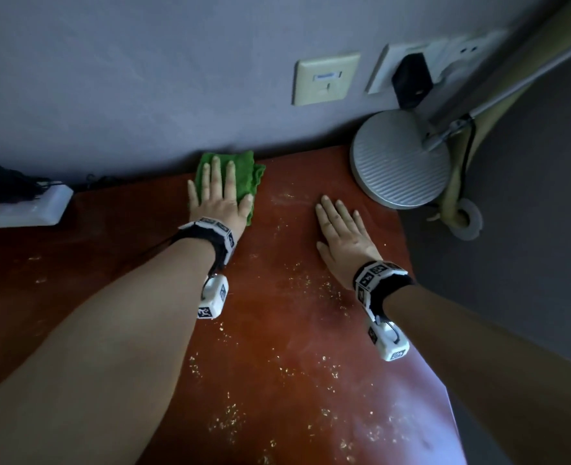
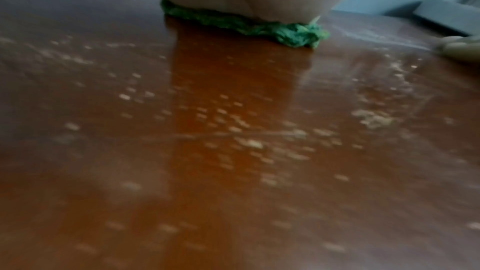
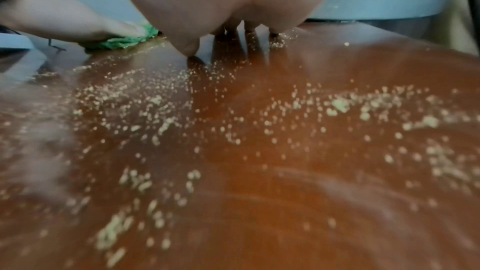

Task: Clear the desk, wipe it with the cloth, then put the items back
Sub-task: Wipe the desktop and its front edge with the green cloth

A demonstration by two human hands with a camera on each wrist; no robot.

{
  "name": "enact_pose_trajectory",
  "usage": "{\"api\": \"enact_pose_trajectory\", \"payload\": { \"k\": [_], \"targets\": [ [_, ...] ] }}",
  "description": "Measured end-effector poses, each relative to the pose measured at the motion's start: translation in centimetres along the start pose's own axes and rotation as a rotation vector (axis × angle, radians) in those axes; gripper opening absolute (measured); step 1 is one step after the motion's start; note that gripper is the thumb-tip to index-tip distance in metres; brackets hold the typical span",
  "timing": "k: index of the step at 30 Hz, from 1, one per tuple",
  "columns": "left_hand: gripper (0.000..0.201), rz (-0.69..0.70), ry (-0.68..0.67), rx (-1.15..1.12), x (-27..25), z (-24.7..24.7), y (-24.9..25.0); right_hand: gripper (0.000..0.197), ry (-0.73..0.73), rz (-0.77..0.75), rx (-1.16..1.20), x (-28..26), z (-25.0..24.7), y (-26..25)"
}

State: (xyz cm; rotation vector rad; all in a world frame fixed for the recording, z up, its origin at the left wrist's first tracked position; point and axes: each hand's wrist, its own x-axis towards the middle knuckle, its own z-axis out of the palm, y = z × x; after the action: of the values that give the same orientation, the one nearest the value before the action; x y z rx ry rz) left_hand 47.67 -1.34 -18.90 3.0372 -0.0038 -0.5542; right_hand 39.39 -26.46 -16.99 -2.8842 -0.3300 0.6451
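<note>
A green cloth (image 1: 246, 176) lies on the reddish-brown desk (image 1: 277, 330) by the back wall. My left hand (image 1: 218, 193) presses flat on it with straight fingers; its crumpled edge (image 2: 293, 33) shows under my palm, and the cloth (image 3: 124, 40) appears again in the right wrist view. My right hand (image 1: 342, 229) rests flat and open on the bare desk to the right, holding nothing, a little in front of the lamp base. Pale crumbs (image 3: 155, 110) are scattered over the desk.
A round grey lamp base (image 1: 399, 159) stands at the back right corner, its arm rising right. A white power strip (image 1: 22, 209) with black cables sits at the back left. Wall sockets (image 1: 324, 78) are above. The desk's right edge (image 1: 425, 313) drops to a dark floor.
</note>
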Motion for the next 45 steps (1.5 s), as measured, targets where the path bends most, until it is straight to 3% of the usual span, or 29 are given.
{"api": "enact_pose_trajectory", "payload": {
  "k": [2, 6, 9, 11, 12, 14, 16, 17, 19, 26, 29, 31, 36, 38, 42, 45],
  "targets": [
    [0.071, 0.047, 0.018, -0.019, -0.5, 0.1, 3.2, 0.068, 0.018, -0.004, 0.027, -0.4, 0.3, 0.0],
    [0.070, 0.339, -0.014, 0.061, -3.4, 1.3, 10.3, 0.066, 0.040, 0.000, 0.115, -0.9, 0.6, 0.6],
    [0.070, 0.352, -0.064, 0.051, -4.4, 1.0, 11.6, 0.068, 0.016, 0.026, 0.180, -1.2, -0.2, 1.1],
    [0.072, 0.395, -0.073, 0.044, -3.7, 0.2, 10.1, 0.075, 0.079, 0.088, 0.248, -1.5, -1.0, 0.8],
    [0.073, 0.370, -0.065, 0.016, -3.2, -0.1, 8.8, 0.078, 0.141, 0.117, 0.256, -1.4, -1.2, 0.5],
    [0.074, 0.190, -0.021, -0.050, -2.6, -0.6, 5.1, 0.079, 0.223, 0.081, 0.176, -1.1, -1.9, -0.9],
    [0.072, 0.030, -0.021, -0.075, -2.8, -0.2, 1.1, 0.077, 0.155, -0.036, 0.088, -0.1, -2.0, -3.2],
    [0.070, 0.018, -0.042, -0.047, -3.0, 0.1, -0.4, 0.075, 0.080, -0.075, 0.058, 0.7, -1.7, -4.3],
    [0.068, 0.061, -0.053, 0.003, -3.4, 1.0, -1.8, 0.072, -0.006, -0.094, -0.025, 2.7, -0.7, -5.7],
    [0.068, 0.080, -0.067, -0.037, -2.7, 1.7, -2.1, 0.075, 0.084, 0.218, -0.001, 10.2, -1.6, -7.3],
    [0.067, 0.076, -0.042, -0.052, -2.8, 1.8, -2.0, 0.077, 0.023, -0.024, -0.108, 7.8, -0.6, -8.4],
    [0.065, 0.080, -0.054, -0.056, -2.8, 1.7, -2.0, 0.075, -0.022, -0.128, -0.151, 7.3, -0.9, -6.5],
    [0.059, 0.065, -0.103, -0.085, -2.8, 1.2, -1.4, 0.074, -0.006, 0.139, -0.050, 9.0, -3.2, -1.4],
    [0.058, 0.043, -0.114, -0.104, -3.1, 1.1, -0.3, 0.079, -0.010, 0.115, -0.061, 7.6, -2.3, -2.9],
    [0.061, 0.040, -0.066, -0.068, -4.6, 1.9, 1.7, 0.079, -0.055, -0.107, -0.087, 4.5, -1.1, -4.1],
    [0.067, 0.031, -0.096, -0.031, -5.1, 2.3, 2.4, 0.070, 0.011, -0.029, -0.037, 7.3, -2.2, -2.6]
  ]
}}
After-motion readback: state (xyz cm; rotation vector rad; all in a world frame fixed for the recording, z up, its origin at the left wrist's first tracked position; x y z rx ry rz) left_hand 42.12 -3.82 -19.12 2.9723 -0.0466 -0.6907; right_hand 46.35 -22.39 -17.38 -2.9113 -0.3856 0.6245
